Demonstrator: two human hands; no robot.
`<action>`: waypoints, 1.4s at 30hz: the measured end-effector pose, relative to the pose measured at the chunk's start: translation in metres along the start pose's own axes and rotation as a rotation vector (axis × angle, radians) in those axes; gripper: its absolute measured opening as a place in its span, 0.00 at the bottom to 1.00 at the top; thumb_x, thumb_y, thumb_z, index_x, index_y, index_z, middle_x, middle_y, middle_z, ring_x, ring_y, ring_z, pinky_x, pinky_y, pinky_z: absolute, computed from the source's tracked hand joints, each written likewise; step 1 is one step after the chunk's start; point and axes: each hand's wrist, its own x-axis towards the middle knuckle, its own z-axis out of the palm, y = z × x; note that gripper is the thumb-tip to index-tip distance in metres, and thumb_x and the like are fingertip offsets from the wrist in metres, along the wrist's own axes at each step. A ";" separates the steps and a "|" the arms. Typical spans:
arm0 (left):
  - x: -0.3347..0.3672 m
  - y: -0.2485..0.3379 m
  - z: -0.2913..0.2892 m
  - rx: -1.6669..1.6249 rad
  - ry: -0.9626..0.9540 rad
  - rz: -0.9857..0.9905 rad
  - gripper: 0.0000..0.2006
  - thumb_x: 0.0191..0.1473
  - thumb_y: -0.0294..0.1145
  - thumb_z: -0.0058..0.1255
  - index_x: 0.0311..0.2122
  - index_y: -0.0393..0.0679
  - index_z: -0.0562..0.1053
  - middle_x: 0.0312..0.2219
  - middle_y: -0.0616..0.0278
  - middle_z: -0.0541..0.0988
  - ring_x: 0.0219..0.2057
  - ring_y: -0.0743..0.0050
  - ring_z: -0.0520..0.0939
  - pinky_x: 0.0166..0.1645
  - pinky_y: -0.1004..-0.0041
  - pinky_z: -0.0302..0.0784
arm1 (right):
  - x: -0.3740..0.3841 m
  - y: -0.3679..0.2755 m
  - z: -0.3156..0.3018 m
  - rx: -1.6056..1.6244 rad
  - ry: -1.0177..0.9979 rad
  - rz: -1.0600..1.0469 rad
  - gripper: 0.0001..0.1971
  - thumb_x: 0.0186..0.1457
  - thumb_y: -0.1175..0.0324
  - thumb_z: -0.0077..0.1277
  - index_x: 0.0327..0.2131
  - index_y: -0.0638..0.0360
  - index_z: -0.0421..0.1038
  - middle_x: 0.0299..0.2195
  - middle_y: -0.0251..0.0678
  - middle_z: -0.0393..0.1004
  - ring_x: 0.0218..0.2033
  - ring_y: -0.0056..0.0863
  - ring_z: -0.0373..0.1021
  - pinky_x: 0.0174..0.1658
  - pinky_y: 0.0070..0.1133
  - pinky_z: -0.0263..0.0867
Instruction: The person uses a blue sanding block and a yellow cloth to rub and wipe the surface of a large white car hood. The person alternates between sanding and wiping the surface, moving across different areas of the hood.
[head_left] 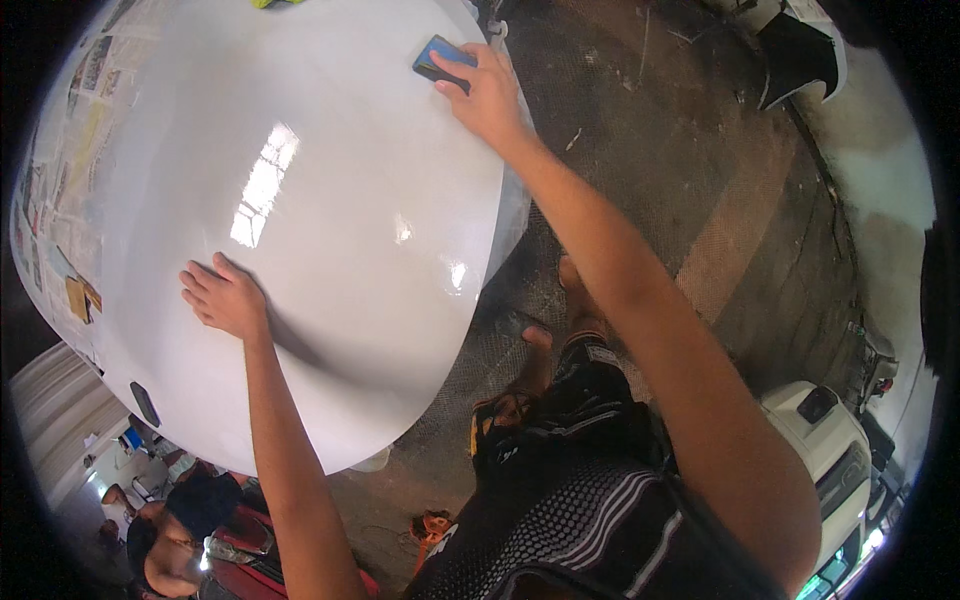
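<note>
We see a small blue block with dark sides (436, 57) held in the bent fingers of our right hand (492, 100). It lies just to the left of that palm, near the far right edge of a big, shiny, curved white panel (350, 200). Its long side seems to slant down from left to right, but our fingers hide one end. Our right hand is the near one; our left hand (228, 300) is well apart from the block and closer to us, its fingers open and spread on the panel. Pale printed paper sheets (90, 130) cover the panel's left side, with print too small to read. Our black clothes with white stripes and dots (570, 510) have little pale marks we cannot read either.
</note>
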 end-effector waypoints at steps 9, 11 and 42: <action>-0.003 -0.012 -0.007 0.013 0.006 0.002 0.33 0.69 0.57 0.33 0.69 0.44 0.59 0.70 0.52 0.58 0.70 0.41 0.56 0.71 0.48 0.50 | -0.118 -0.046 -0.031 0.062 -0.197 0.177 0.17 0.54 0.66 0.62 0.49 0.43 0.82 0.49 0.45 0.74 0.49 0.48 0.68 0.51 0.37 0.67; 0.002 0.001 -0.005 -0.023 -0.001 -0.005 0.33 0.69 0.57 0.33 0.69 0.44 0.59 0.70 0.52 0.57 0.70 0.41 0.56 0.71 0.48 0.50 | -0.039 -0.006 -0.018 0.016 -0.137 -0.004 0.21 0.56 0.65 0.61 0.54 0.40 0.79 0.54 0.46 0.72 0.55 0.47 0.67 0.57 0.39 0.64; 0.002 0.006 -0.007 -0.072 0.048 0.009 0.31 0.67 0.55 0.36 0.66 0.42 0.62 0.68 0.50 0.61 0.69 0.39 0.57 0.70 0.47 0.51 | -0.034 -0.048 0.029 -0.005 -0.057 0.023 0.16 0.53 0.66 0.60 0.48 0.42 0.79 0.47 0.42 0.71 0.49 0.47 0.64 0.49 0.43 0.63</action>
